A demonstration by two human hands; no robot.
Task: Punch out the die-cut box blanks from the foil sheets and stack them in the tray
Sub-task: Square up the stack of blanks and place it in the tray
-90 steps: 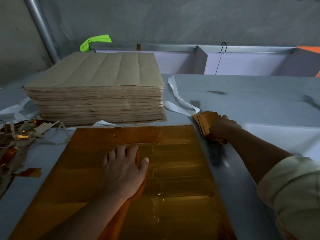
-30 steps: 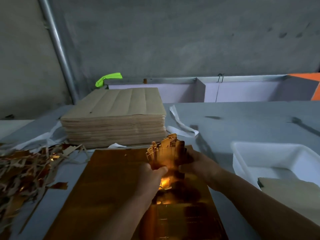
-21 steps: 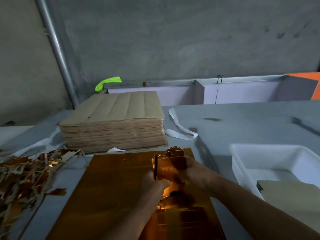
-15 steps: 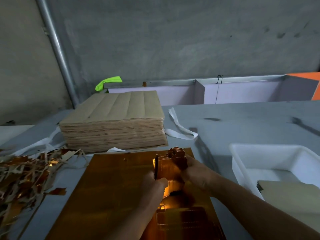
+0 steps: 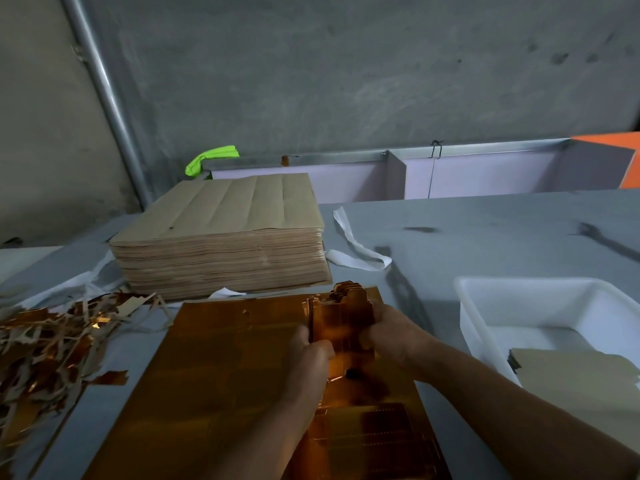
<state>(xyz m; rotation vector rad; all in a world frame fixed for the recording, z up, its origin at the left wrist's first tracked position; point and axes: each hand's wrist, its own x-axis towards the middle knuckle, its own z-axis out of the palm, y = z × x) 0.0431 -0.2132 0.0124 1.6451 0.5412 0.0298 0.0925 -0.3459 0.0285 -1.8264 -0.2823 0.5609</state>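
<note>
The upright bundle of gold foil blanks (image 5: pixel 341 320), clasped over the flat gold foil sheet (image 5: pixel 225 375) in the curled grip of the left hand (image 5: pixel 311 355) and the right hand (image 5: pixel 391 337), is best squared evenly before the white plastic tray (image 5: pixel 485 296) is approached.

From where I stand, no writing, label, brand or number can be read on anything. The gold foil sheet (image 5: pixel 242 375), the brown paper stack (image 5: pixel 221 237) in the upper left, the white tray (image 5: pixel 485 306) at right and the worktop (image 5: pixel 485 237) carry none.
</note>
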